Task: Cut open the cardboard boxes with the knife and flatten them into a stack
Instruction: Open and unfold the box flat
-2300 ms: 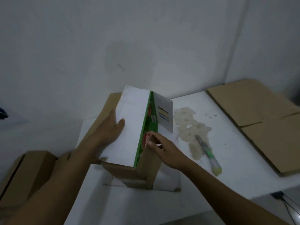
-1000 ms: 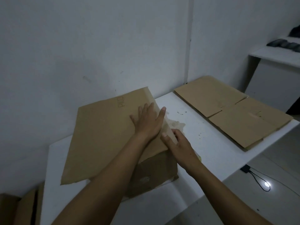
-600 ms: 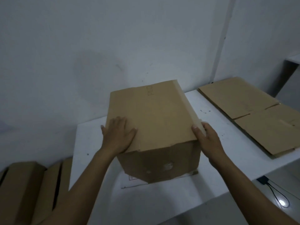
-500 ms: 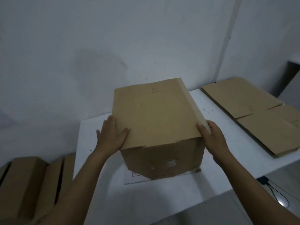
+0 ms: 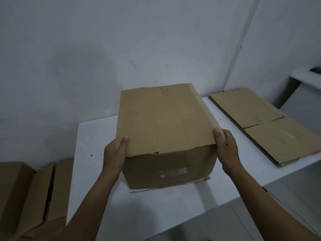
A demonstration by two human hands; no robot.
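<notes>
A brown cardboard box (image 5: 166, 129) stands on the white table (image 5: 93, 136), its top closed, with tape down the middle and handwriting near the far edge. My left hand (image 5: 113, 153) grips its near left corner, thumb on the top. My right hand (image 5: 225, 146) grips the near right corner the same way. A flat piece of white card pokes out from under the box. The knife is hidden from view.
A stack of flattened cardboard (image 5: 264, 126) lies on the right end of the table. Several more boxes (image 5: 26, 193) stand on the floor at the left. A wall runs close behind the table. A second white surface (image 5: 305, 80) is at far right.
The white and green box was laid down and the brown box brought over it. My hands slid from the top of the brown box to its near corners. It now stands squarer to me.
</notes>
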